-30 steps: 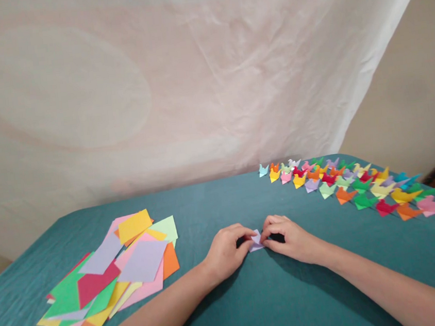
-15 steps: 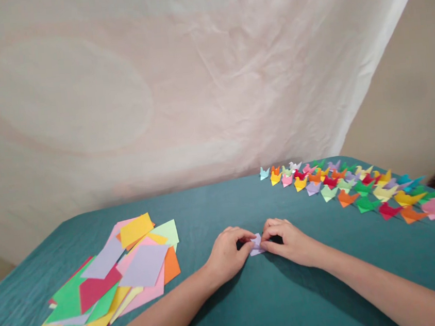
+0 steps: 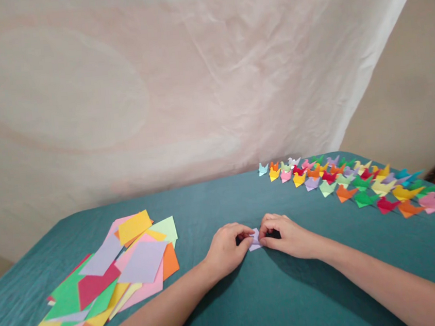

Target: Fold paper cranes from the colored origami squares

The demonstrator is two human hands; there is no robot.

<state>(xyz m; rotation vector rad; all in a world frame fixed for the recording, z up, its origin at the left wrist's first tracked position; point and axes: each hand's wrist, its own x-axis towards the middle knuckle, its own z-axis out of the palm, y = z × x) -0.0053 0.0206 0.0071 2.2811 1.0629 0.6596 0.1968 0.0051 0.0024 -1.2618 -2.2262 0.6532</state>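
Note:
A small folded lilac paper piece (image 3: 255, 240) lies on the teal tablecloth (image 3: 279, 302) between my two hands. My left hand (image 3: 226, 247) pinches its left side with curled fingers. My right hand (image 3: 285, 235) pinches its right side, knuckles up. Most of the paper is hidden under the fingertips.
A loose pile of coloured paper squares (image 3: 108, 270) lies at the left. Rows of several small folded paper figures (image 3: 354, 184) in many colours run along the back right. A pale cloth backdrop (image 3: 155, 86) hangs behind the table.
Both hands stay on the lilac paper, with only small finger shifts. The view has bobbed slightly.

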